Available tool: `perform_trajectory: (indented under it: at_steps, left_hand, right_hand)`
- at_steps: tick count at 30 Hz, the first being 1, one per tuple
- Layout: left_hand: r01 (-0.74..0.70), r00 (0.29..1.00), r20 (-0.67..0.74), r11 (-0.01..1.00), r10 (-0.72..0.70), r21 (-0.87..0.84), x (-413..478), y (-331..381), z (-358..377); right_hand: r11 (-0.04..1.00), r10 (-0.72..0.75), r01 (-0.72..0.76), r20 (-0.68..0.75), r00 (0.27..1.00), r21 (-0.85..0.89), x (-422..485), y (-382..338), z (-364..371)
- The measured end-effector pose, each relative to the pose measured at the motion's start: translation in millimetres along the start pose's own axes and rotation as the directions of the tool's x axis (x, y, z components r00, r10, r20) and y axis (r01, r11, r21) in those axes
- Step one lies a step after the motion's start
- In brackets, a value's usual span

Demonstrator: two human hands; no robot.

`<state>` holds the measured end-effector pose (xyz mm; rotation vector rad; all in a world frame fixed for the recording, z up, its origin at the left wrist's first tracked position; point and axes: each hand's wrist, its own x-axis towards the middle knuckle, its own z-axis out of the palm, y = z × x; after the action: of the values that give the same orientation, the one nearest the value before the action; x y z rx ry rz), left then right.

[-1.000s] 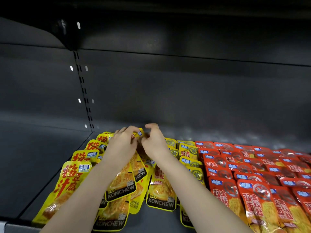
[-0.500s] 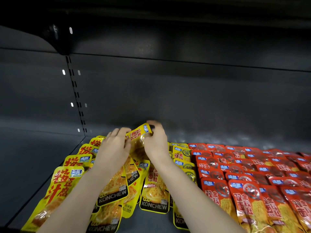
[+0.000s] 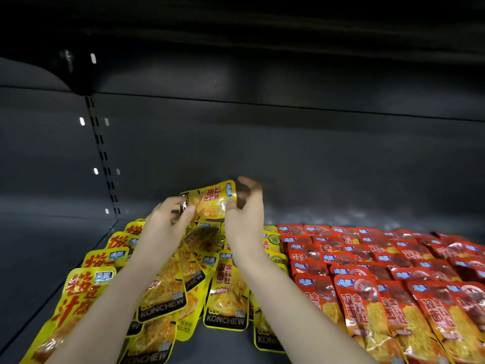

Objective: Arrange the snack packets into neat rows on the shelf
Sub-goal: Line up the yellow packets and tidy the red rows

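Note:
A yellow snack packet (image 3: 210,199) is held up sideways above the shelf, near the back wall. My left hand (image 3: 168,222) pinches its left end and my right hand (image 3: 245,214) grips its right end, the fingers blurred. Below them lie loosely overlapping yellow packets (image 3: 228,292) with black KONCHEW bands. A column of yellow packets with red characters (image 3: 78,295) runs along the left. Red packets (image 3: 367,292) lie in ordered rows on the right.
The dark grey shelf floor (image 3: 39,258) shows bare on the left, beside a slotted upright (image 3: 105,164) on the back wall. The shelf above (image 3: 262,35) overhangs closely. A strip of bare floor (image 3: 341,216) runs behind the red rows.
Both hands have lifted one yellow packet off the pile and turned it sideways. It was barely raised one second ago. The view has shifted slightly.

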<state>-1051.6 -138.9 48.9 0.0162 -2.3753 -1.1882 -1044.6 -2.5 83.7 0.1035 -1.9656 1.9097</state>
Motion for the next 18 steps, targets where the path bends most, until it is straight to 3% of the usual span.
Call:
perform_trajectory:
  at_steps: [5,11,18]
  left_hand:
    - [0.046,0.998,0.049,0.982,-0.037,-0.185,-2,16,-5]
    - [-0.003,0.995,0.092,0.938,0.037,-0.347,-5,39,-2]
    - [-0.135,0.966,0.183,0.961,0.182,-0.243,-25,47,11]
  right_hand:
    - [0.996,0.048,-0.031,0.234,0.971,-0.078,-16,-6,-22]
    - [0.975,0.085,0.006,0.395,0.915,-0.223,-28,-1,-38]
    - [0.958,0.118,-0.009,0.364,0.924,-0.287,-37,10,-68]
